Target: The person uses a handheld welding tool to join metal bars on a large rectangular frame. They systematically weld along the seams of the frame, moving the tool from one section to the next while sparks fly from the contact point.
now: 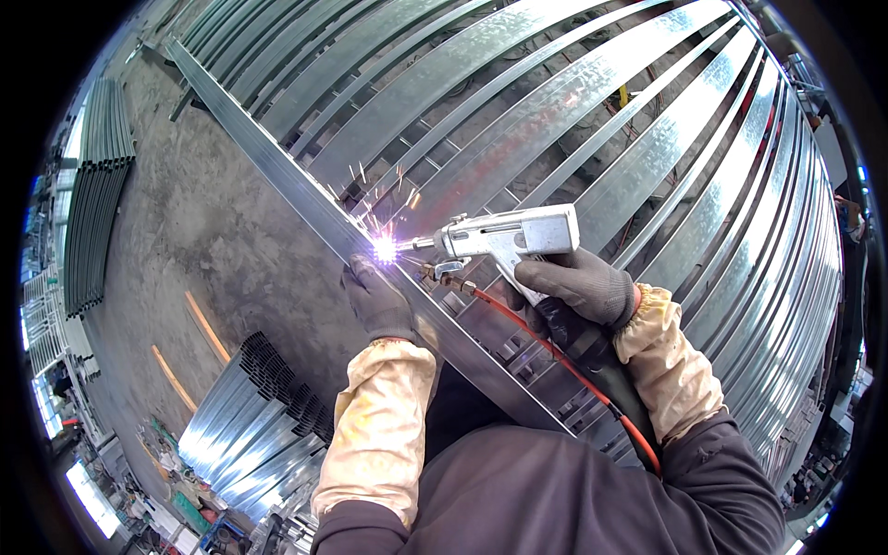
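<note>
my right hand [581,285] has its gloved fingers wrapped tightly around the grip of a welding gun [509,233], which i hold over the long metal rail [290,171], its nozzle aimed at the rail's upper surface; the gun has a boxy silver-white body, scuffed, with a slim metal nozzle and brass-coloured fittings beneath; a thin dark oblong marks its side, and any lettering there is too small for me to make out; an orange-red hose [640,437] runs from the fittings back to the right of the rail; a violet-white glow [385,247] burns on the rail at the nozzle tip, throwing sparks; my gloved left hand [377,301] is at the rail's left edge, just beside the glow, fingers bent; i cannot tell whether they pinch it; shiny grey bars [555,111] reach away from the rail's right side, side by side
</note>
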